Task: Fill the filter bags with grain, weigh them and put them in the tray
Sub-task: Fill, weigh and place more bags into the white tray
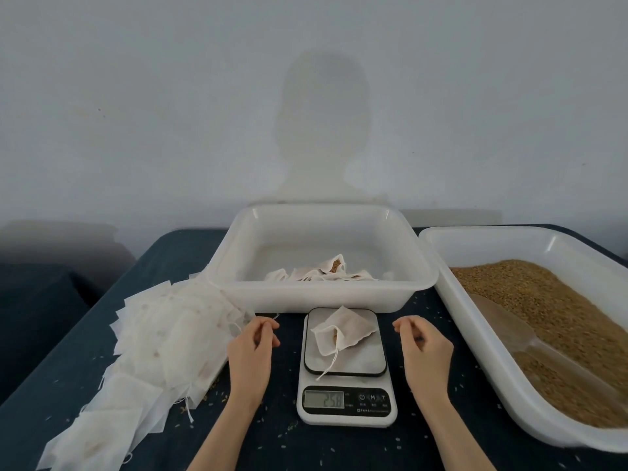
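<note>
2 hands, left (pixel 253 345) and right (pixel 423 346), loose-gripped holding nothing, flank 1 scale (pixel 346 407) bearing 1 filter bag (pixel 343 329).

grain tray (pixel 577 246): right side cut off | scale display (pixel 324 399): digits blurred | empty bags (pixel 102 419): cropped at bottom edge

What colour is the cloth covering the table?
Dark navy blue table cloth, speckled with stray grains; seen in the head view.

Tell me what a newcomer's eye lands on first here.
A filled filter bag lies on the white kitchen scale at centre, with the left hand and right hand hovering loosely curled beside it. At right, a white tub holds golden grain; at left sprawl empty filter bags.
</note>
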Tool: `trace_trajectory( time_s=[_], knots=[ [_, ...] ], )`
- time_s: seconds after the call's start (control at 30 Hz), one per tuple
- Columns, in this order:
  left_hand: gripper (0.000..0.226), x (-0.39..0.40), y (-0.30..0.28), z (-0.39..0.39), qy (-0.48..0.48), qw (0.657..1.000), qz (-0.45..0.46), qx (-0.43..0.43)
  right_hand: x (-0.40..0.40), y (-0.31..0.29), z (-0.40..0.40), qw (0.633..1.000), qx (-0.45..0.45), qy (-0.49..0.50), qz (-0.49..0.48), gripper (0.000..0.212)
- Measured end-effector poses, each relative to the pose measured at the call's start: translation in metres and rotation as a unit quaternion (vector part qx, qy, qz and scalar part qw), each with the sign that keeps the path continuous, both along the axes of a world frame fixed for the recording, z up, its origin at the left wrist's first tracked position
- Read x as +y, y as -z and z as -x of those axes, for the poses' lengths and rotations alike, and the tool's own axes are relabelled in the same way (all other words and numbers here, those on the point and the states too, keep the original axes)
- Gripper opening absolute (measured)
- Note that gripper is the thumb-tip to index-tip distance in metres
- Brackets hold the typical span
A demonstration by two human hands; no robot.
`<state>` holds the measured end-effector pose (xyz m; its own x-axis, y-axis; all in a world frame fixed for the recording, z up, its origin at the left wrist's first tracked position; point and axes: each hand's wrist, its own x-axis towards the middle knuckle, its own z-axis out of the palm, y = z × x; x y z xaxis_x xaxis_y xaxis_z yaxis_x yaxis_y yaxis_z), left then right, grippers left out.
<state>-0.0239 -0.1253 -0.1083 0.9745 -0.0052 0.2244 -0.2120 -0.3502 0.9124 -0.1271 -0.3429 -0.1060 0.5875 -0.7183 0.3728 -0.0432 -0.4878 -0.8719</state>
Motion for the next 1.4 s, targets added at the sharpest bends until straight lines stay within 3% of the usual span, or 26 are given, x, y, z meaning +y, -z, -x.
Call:
trace_trajectory(
  time_s=[0.33, 0.47, 0.6, 0.67, 0.73, 0.83, 1.0, 1.2, 1.4],
  knots=[
    [0.027, 0.001, -0.001, 0.001, 0.008, 1.000, -0.005, 0.016, 0.019, -0.017, 0.005, 0.977, 0.028, -0.116, 0.174, 0.028],
    [0.027, 0.002, -0.001, 0.002, 0.007, 1.000, -0.003, 0.022, 0.030, -0.039, -0.005, 0.922, 0.118, -0.213, 0.301, 0.045],
    [0.027, 0.002, -0.002, 0.003, 0.009, 1.000, 0.006, 0.017, 0.035, -0.059, -0.017, 0.873, 0.152, -0.209, 0.414, 0.022],
    [0.026, 0.002, -0.002, 0.003, 0.009, 1.000, 0.011, 0.021, 0.035, -0.065, -0.022, 0.877, 0.185, -0.217, 0.386, 0.016],
    [0.025, 0.002, -0.001, 0.003, 0.010, 1.000, 0.015, 0.024, 0.032, -0.071, -0.027, 0.907, 0.186, -0.217, 0.308, 0.015],
    [0.024, 0.003, 0.000, 0.002, 0.016, 1.000, 0.011, 0.023, 0.027, -0.091, -0.036, 0.949, 0.131, -0.214, 0.193, 0.027],
    [0.024, 0.001, 0.001, -0.001, 0.018, 0.999, 0.015, 0.030, 0.009, -0.132, -0.063, 0.976, 0.032, -0.205, 0.060, 0.034],
    [0.024, 0.000, 0.003, -0.003, 0.018, 0.998, 0.037, 0.039, -0.027, -0.157, -0.119, 0.988, 0.036, -0.138, 0.064, 0.032],
    [0.024, -0.002, 0.005, -0.006, 0.020, 0.998, 0.036, 0.055, -0.050, -0.126, -0.162, 0.963, 0.177, -0.120, 0.166, 0.015]
  ],
)
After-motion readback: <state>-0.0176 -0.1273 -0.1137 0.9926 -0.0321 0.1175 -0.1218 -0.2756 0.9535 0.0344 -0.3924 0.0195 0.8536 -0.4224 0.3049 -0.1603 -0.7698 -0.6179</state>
